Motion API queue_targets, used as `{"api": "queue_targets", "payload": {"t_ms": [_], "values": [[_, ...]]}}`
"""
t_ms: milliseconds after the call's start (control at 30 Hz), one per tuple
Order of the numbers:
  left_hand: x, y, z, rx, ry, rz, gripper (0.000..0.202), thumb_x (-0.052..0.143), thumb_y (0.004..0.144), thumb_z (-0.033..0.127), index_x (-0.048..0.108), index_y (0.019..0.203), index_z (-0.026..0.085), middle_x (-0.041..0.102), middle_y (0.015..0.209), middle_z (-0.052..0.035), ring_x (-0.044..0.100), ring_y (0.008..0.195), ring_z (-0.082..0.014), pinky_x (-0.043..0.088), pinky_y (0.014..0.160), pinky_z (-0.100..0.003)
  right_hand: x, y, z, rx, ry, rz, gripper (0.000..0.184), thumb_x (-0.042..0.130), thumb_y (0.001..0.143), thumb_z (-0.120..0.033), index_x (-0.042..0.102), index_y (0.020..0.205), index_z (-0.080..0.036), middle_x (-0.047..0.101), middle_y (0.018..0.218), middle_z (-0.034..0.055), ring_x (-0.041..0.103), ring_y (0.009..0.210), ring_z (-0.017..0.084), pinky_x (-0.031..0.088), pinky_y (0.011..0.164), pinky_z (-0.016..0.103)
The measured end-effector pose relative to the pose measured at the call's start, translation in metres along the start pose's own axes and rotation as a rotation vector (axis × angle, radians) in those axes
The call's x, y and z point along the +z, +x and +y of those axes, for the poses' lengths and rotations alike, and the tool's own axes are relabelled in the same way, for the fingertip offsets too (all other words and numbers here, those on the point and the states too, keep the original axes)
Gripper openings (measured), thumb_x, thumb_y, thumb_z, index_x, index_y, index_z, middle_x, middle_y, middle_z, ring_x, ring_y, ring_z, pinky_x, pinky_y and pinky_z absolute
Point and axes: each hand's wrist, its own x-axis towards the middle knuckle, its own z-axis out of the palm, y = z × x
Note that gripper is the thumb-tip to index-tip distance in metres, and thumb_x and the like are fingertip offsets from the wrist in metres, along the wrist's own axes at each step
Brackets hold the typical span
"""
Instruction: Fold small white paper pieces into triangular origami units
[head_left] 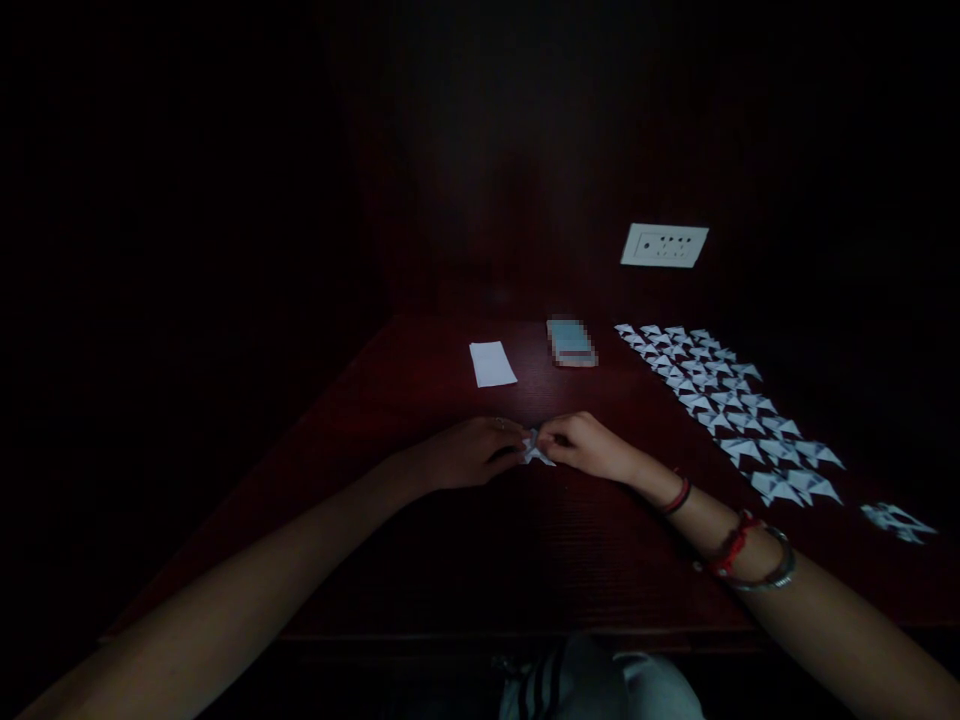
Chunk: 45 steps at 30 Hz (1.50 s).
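Over the middle of the dark red table, my left hand (484, 452) pinches the left side of a small folded white paper piece (536, 450). My right hand (589, 447) grips the same paper from the right, its fingers curled in. Part of the paper is hidden by my fingers, so its full shape does not show. Beyond my left hand lies a stack of white paper sheets (493, 364). On the right, several folded paper figures (720, 385) with pointed ends stand in rows.
A phone-like object (571, 343), blurred out, lies at the back of the table (420, 370). A white socket plate (664, 246) is on the wall behind. Another paper item (898, 522) sits apart at the far right. The surroundings are very dark.
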Motion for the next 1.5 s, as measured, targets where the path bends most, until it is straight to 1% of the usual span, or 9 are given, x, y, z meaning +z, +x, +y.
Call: {"api": "queue_targets", "payload": {"t_ms": [133,267,367,533,700,800,933,1233,1500], "values": [[-0.004,-0.002,0.003,0.004,0.043,-0.039,0.023,0.037,0.084,0.019,0.05,0.104,0.018,0.05,0.112,-0.0049,0.046,0.102,-0.0143,0.036,0.089,-0.03,-0.002,-0.002,0.0,-0.029,0.015,-0.013,0.016,0.043,0.077,-0.022,0.056,0.073,-0.013,0.051,0.062,-0.0009,0.043,0.055,0.007,0.032,0.053,0.018],[-0.007,-0.004,0.005,-0.014,0.086,-0.049,0.026,0.037,0.084,0.019,0.046,0.108,0.018,0.049,0.113,-0.0054,0.045,0.103,-0.0155,0.035,0.089,-0.031,-0.006,-0.006,-0.005,-0.116,0.011,-0.032,0.016,0.052,0.073,-0.029,0.057,0.079,-0.014,0.05,0.068,0.0005,0.045,0.06,0.008,0.035,0.056,0.018],[-0.008,-0.007,0.005,-0.023,0.107,-0.056,0.03,0.038,0.083,0.018,0.042,0.113,0.018,0.047,0.115,-0.0062,0.044,0.104,-0.0162,0.035,0.089,-0.032,-0.005,-0.007,-0.011,-0.126,-0.016,0.008,0.013,0.051,0.074,-0.025,0.057,0.078,-0.015,0.051,0.072,0.0017,0.046,0.064,0.009,0.036,0.059,0.019],[-0.009,-0.011,0.004,-0.004,0.122,-0.103,0.033,0.039,0.082,0.018,0.039,0.116,0.018,0.044,0.119,-0.006,0.037,0.111,-0.0186,0.032,0.092,-0.034,0.0,-0.004,-0.012,-0.028,-0.024,0.032,0.013,0.045,0.077,-0.02,0.056,0.075,-0.014,0.05,0.066,0.0008,0.045,0.059,0.008,0.036,0.058,0.019],[-0.01,-0.009,0.005,0.042,0.152,-0.138,0.03,0.04,0.081,0.018,0.044,0.111,0.021,0.04,0.122,-0.0021,0.029,0.116,-0.0193,0.028,0.094,-0.035,0.001,-0.003,-0.008,0.092,0.07,-0.056,0.012,0.048,0.074,-0.021,0.057,0.07,-0.013,0.05,0.061,-0.0018,0.043,0.055,0.007,0.033,0.053,0.018],[-0.013,-0.008,0.009,0.048,0.166,-0.142,0.031,0.041,0.079,0.015,0.046,0.109,0.021,0.044,0.119,-0.0016,0.036,0.111,-0.0167,0.028,0.093,-0.033,0.0,-0.003,-0.01,0.089,0.085,-0.069,0.011,0.049,0.073,-0.02,0.058,0.072,-0.014,0.05,0.062,-0.0022,0.043,0.056,0.007,0.033,0.053,0.018],[-0.016,-0.008,0.012,0.009,0.156,-0.162,0.032,0.041,0.079,0.015,0.045,0.11,0.021,0.049,0.112,-0.0021,0.044,0.102,-0.0155,0.032,0.089,-0.031,0.001,-0.005,-0.015,0.045,0.034,-0.019,0.011,0.048,0.074,-0.019,0.058,0.074,-0.014,0.05,0.066,-0.0009,0.044,0.059,0.007,0.033,0.056,0.019],[-0.018,-0.008,0.014,-0.02,0.127,-0.183,0.034,0.041,0.08,0.018,0.04,0.114,0.021,0.048,0.113,-0.0029,0.045,0.101,-0.0157,0.033,0.088,-0.03,0.0,-0.009,-0.019,0.023,0.011,0.046,0.014,0.044,0.077,-0.018,0.057,0.077,-0.014,0.05,0.068,0.0007,0.045,0.06,0.008,0.035,0.057,0.019],[-0.017,-0.008,0.019,-0.021,0.138,-0.17,0.032,0.041,0.08,0.017,0.042,0.112,0.02,0.046,0.116,-0.003,0.042,0.105,-0.0156,0.032,0.09,-0.03,0.003,-0.007,-0.016,0.09,0.033,0.006,0.014,0.044,0.076,-0.018,0.057,0.077,-0.015,0.057,0.074,0.0022,0.05,0.065,0.009,0.036,0.061,0.02]]}}
